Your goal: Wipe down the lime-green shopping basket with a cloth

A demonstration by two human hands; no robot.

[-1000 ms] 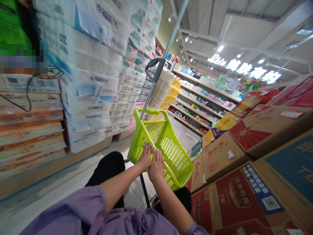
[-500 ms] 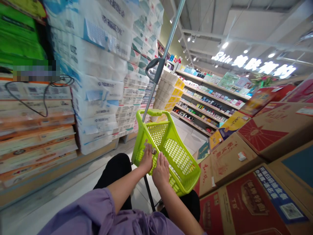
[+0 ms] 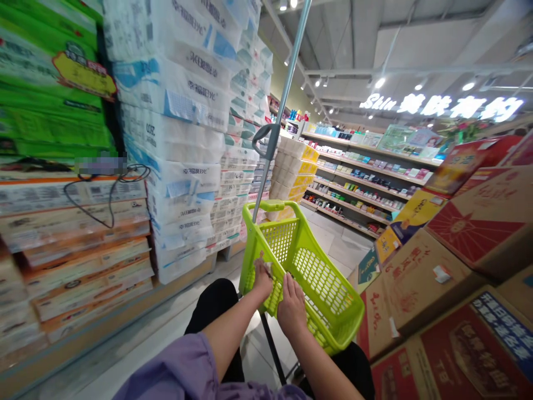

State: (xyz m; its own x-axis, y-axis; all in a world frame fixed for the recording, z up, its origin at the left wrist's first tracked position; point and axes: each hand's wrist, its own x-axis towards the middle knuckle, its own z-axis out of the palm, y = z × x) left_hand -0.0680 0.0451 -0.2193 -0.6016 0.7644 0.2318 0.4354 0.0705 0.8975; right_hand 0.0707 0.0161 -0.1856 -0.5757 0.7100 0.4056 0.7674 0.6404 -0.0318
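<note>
A lime-green plastic shopping basket point(image 3: 327, 266) on a wheeled frame stands tilted before my knees, with perforated walls and nothing visible inside. My left hand point(image 3: 263, 281) lies against its near side, fingers stretched toward a greyish patch point(image 3: 267, 269) on the plastic, partly covered by them. Whether that patch is a label or dirt I cannot make out. Just to the right, my right hand point(image 3: 292, 303) rests at the basket's near upper edge, fingers straight and close together. From the basket's far left corner rises a metal pole point(image 3: 287, 83) with a grey looped grip point(image 3: 266, 141).
Tissue packs point(image 3: 187, 133) are stacked high on the left, beside green packages point(image 3: 50, 72) and a dark cable point(image 3: 110, 205). Cardboard cartons point(image 3: 433, 278) crowd the right side. Shelves of small goods point(image 3: 358, 178) line the back, past the tiled floor point(image 3: 333, 236).
The view has shifted, so basket and hands appear lower and farther right. My left fingers have changed pose slightly over the greyish patch; my right hand stays at the basket edge.
</note>
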